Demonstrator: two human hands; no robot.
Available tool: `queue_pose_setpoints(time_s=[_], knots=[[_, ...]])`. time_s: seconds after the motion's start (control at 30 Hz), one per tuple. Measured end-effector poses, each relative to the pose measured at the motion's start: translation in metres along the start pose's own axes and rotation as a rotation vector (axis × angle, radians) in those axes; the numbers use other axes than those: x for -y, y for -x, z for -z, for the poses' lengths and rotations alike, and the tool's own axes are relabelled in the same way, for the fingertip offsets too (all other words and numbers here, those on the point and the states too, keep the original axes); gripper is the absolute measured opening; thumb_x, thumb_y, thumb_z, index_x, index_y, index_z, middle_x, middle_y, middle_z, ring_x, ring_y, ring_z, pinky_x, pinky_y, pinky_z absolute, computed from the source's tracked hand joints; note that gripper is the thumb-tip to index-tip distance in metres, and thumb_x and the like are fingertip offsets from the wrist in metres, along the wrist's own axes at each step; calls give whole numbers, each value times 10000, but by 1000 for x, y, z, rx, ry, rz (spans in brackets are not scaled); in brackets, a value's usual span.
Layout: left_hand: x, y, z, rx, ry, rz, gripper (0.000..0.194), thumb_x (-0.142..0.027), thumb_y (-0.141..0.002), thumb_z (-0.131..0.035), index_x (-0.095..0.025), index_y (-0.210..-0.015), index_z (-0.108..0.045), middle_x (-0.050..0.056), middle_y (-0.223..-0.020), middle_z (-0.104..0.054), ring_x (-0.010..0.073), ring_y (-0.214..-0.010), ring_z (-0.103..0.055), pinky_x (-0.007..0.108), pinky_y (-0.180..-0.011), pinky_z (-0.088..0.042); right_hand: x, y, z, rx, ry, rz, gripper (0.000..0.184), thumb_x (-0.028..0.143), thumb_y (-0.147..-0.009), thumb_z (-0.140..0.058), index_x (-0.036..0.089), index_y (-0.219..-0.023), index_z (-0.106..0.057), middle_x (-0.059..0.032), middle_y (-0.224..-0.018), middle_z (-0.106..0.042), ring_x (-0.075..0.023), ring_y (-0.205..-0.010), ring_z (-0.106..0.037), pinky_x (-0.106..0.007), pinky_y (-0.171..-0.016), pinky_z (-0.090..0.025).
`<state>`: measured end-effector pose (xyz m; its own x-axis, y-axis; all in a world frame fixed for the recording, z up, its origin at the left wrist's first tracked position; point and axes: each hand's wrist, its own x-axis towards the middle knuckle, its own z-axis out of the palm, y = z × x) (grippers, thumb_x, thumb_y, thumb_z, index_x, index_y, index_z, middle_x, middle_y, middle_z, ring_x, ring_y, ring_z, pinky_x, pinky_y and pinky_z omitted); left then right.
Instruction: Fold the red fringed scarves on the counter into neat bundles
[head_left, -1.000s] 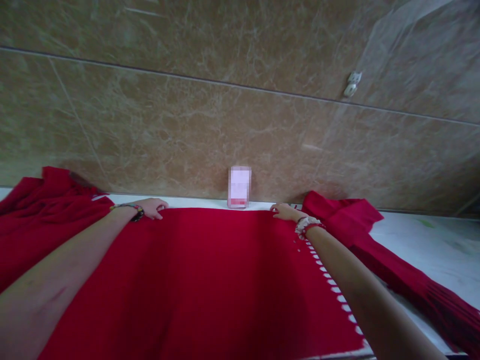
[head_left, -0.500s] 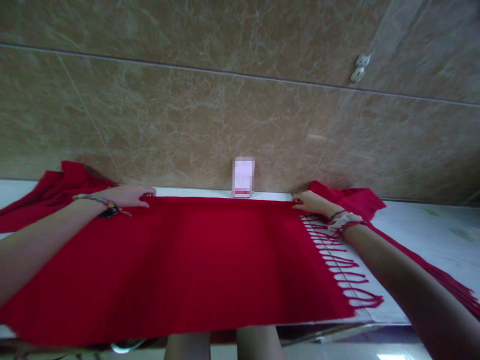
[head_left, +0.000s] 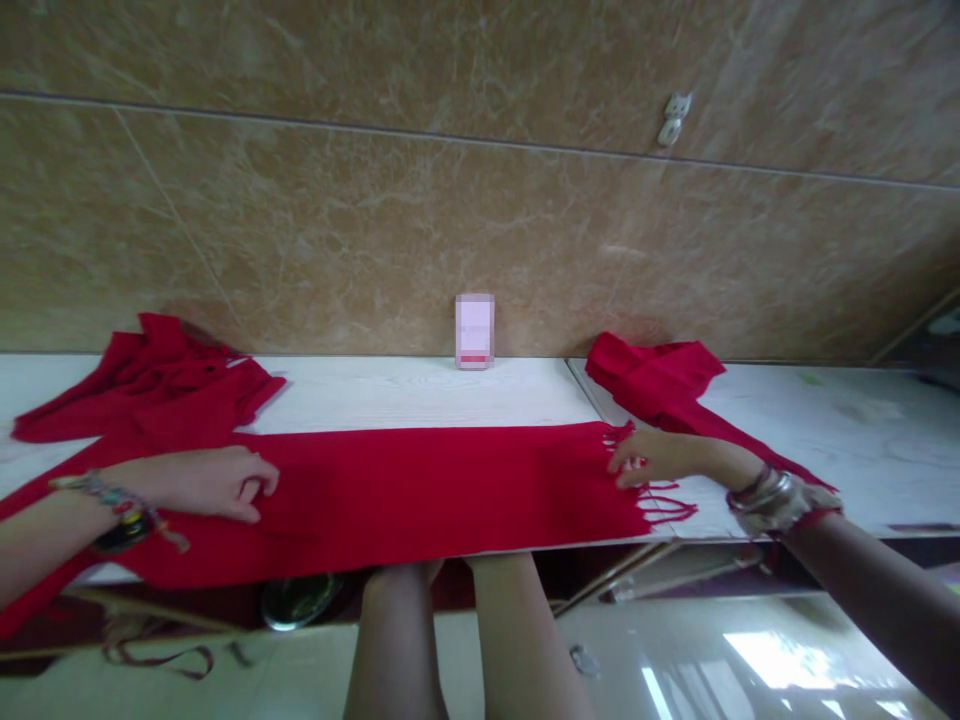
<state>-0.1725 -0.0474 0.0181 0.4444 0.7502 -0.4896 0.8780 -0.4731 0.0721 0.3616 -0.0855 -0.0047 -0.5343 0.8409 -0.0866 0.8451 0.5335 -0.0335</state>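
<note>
A red scarf (head_left: 435, 490) lies across the white tabletop as a narrow, flat strip, its fringe at the right end. Over its left part is my left hand (head_left: 232, 484), fingers loosely bent and apart, with no cloth between them. My right hand (head_left: 652, 457) is at the fringed end, its fingers apart and touching or just above the tassels; I cannot tell which. Behind my left hand sits a crumpled red cloth (head_left: 172, 385). Another folded red cloth (head_left: 652, 375) with a long tail lies behind my right hand.
A small pale card or box (head_left: 474, 332) leans upright against the brown marbled wall (head_left: 375, 250). White hooks (head_left: 674, 120) are fixed higher up at the right. Below the front edge are open drawers or shelves, a round glossy object (head_left: 300, 600) and my legs.
The scarf's far edge has come toward me, making the strip narrower. Both hands have moved nearer and off that edge, their fingers loosened. More white tabletop shows behind.
</note>
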Motion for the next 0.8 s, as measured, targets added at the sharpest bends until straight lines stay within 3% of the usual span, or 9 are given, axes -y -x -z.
queue_pose_setpoints(time_s=[0.1,0.2,0.3,0.4,0.8], knots=[[-12,-25,2,-215,62,-27,399,-440,-761,-394,-167,-978,-587,34,-967,-634,155,-878,-552,246,-798,-397,10,-22,-5,-60,-74,-18,275,325,-813,-468,181,-973,-639,-74,-925,-665,-184,-823,-613,-291,-740,-480],[-32,-61,-10,-414,12,-10,532,-427,-809,-283,-117,-1208,-448,109,-1277,-444,200,-1154,-398,322,-960,-295,27,-47,-25,-182,-38,-55,406,339,-837,-429,127,-1174,-506,-157,-1175,-534,-237,-1088,-487,-389,-918,-386],[-49,-90,-33,-414,-15,174,552,-441,-827,-263,-197,-1320,-316,92,-1401,-253,281,-1269,-210,492,-965,-246,40,-64,-52,-205,-8,-109,463,369,-856,-380,162,-1269,-399,-144,-1312,-403,-268,-1209,-350,-470,-949,-332],[-51,-107,-44,-447,-40,203,542,-477,-831,-256,-282,-1337,-260,35,-1432,-168,276,-1296,-115,547,-970,-183,37,-73,-68,-220,20,-166,452,389,-881,-296,216,-1293,-362,-96,-1354,-354,-266,-1240,-297,-508,-968,-274],[-20,-164,-1,-437,-35,260,563,-475,-829,-250,-256,-1347,-238,36,-1433,-160,249,-1299,-118,514,-991,-160,-14,-136,-66,-243,-10,-184,482,428,-867,-304,198,-1284,-376,-93,-1346,-369,-236,-1237,-308,-447,-989,-253]])
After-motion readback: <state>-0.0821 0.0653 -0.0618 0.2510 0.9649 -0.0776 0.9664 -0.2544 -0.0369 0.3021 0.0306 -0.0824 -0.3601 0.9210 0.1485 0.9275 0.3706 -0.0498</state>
